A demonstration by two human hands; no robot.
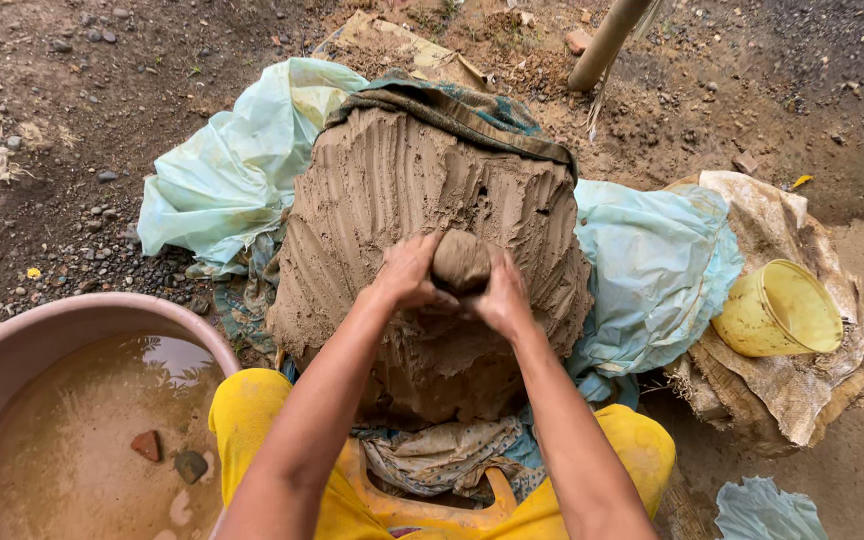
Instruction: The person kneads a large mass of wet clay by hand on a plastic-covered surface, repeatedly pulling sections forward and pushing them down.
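Note:
A big mound of grey-brown clay [402,180], scored with finger grooves, stands on the ground in front of me. Both my hands press around a fist-sized lump of clay [460,260] at the mound's front face. My left hand [407,272] cups the lump from the left, and my right hand [502,295] cups it from the right. Whether the lump is still joined to the mound cannot be told. My knees in yellow cloth [252,405] frame the mound's base.
A pale blue plastic sheet [237,165] and a dark cloth [452,105] drape the mound. A pink basin [47,325] of muddy water sits at lower left. A yellow bucket [780,308] lies on sacking at right. A wooden pole [604,42] leans behind.

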